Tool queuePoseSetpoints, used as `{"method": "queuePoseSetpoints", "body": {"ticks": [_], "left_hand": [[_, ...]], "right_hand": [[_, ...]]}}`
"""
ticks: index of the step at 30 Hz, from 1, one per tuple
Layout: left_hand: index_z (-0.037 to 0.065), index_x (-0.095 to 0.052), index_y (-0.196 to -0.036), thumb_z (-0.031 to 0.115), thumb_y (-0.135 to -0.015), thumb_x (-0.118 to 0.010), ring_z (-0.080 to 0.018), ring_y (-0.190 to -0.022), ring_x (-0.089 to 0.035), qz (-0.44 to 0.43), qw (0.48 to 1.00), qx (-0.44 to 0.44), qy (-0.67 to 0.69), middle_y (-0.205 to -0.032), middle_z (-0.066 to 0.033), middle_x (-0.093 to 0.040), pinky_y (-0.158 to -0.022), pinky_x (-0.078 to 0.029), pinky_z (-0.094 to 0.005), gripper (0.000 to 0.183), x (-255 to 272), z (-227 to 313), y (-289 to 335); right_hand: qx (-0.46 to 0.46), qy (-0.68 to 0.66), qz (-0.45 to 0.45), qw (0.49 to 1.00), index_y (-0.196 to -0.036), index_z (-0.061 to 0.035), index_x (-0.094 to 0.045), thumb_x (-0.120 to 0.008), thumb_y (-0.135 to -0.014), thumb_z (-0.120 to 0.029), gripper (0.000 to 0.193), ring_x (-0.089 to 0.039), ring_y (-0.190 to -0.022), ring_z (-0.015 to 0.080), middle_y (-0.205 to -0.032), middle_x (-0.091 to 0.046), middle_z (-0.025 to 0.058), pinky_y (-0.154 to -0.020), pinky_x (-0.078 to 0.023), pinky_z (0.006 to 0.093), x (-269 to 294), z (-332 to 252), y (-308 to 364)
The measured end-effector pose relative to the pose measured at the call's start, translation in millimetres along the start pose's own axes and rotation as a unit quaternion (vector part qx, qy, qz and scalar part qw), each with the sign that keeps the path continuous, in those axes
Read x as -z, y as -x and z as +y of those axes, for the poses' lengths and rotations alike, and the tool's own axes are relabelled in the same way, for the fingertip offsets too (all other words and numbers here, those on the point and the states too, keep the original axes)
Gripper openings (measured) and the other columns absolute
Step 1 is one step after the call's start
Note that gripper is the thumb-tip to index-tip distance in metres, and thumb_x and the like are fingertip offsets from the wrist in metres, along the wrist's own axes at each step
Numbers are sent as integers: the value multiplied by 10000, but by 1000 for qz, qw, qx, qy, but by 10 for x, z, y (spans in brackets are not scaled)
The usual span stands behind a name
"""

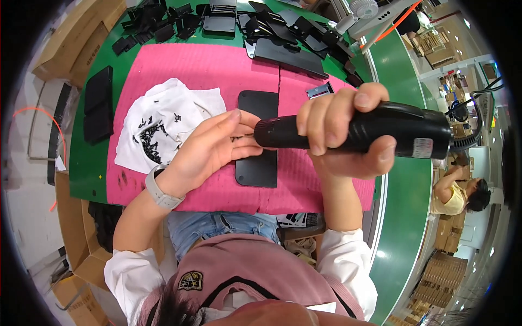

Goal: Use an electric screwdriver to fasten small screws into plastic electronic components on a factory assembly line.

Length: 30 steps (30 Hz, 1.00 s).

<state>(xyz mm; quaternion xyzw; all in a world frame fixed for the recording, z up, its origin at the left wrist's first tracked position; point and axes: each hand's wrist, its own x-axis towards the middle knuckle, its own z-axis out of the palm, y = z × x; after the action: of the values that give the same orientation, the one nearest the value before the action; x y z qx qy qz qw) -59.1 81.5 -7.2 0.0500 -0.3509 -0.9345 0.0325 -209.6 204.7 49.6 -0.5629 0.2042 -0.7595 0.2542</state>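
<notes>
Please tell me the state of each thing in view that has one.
Right hand: closed around electric screwdriver
Electric screwdriver: tip pointing left, power unclear
Left hand: open, palm visible
White cloth: crumpled
Small black screws: loosely heaped on the cloth
Black plate: flat, partly hidden
Pink mat: cracked
Lower-left cardboard box: open

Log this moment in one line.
right hand: gripping black electric screwdriver | left hand: open, at tip | black screws: on white cloth

Wht fan (363, 8) top R, cardbd box (73, 38) top L, yel.-clad co-worker (454, 194)
</notes>
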Motion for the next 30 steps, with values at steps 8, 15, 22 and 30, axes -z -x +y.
{"method": "queuePoseSetpoints", "body": {"ticks": [8,15,22,30], "left_hand": [[-38,-509,-1109,242,-983,-420,-197,-856,-653,-27,996,24,-80,-998,-140,-621,-747,-520,-278,320,-1,2,45],[-23,-582,-975,131,-935,-532,-96,-547,-570,74,967,22,-242,-773,-98,-631,-499,-446,-204,166,10,-17,77],[-28,-619,-951,100,-912,-563,-64,-515,-519,109,967,-20,-228,-782,-86,-648,-490,-406,-185,145,8,-16,61],[-64,-606,-990,117,-933,-537,-60,-516,-495,73,977,5,-201,-799,-115,-648,-498,-402,-188,203,-9,-4,86]], "right_hand": [[-14,-22,35,999,-1112,-89,-462,-518,-881,-471,449,-476,-495,124,-673,-492,9,-586,-428,313,17,16,31],[1,-31,77,997,-1095,-87,-500,-517,-878,-452,425,-458,-494,123,-671,-481,11,-582,-398,316,70,-122,15],[4,-31,59,998,-1102,-82,-495,-515,-881,-450,430,-468,-499,129,-672,-480,13,-586,-404,322,67,-148,21],[-10,-34,99,994,-1107,-97,-472,-522,-873,-452,428,-493,-478,154,-643,-507,30,-564,-434,352,42,-142,45]]}}
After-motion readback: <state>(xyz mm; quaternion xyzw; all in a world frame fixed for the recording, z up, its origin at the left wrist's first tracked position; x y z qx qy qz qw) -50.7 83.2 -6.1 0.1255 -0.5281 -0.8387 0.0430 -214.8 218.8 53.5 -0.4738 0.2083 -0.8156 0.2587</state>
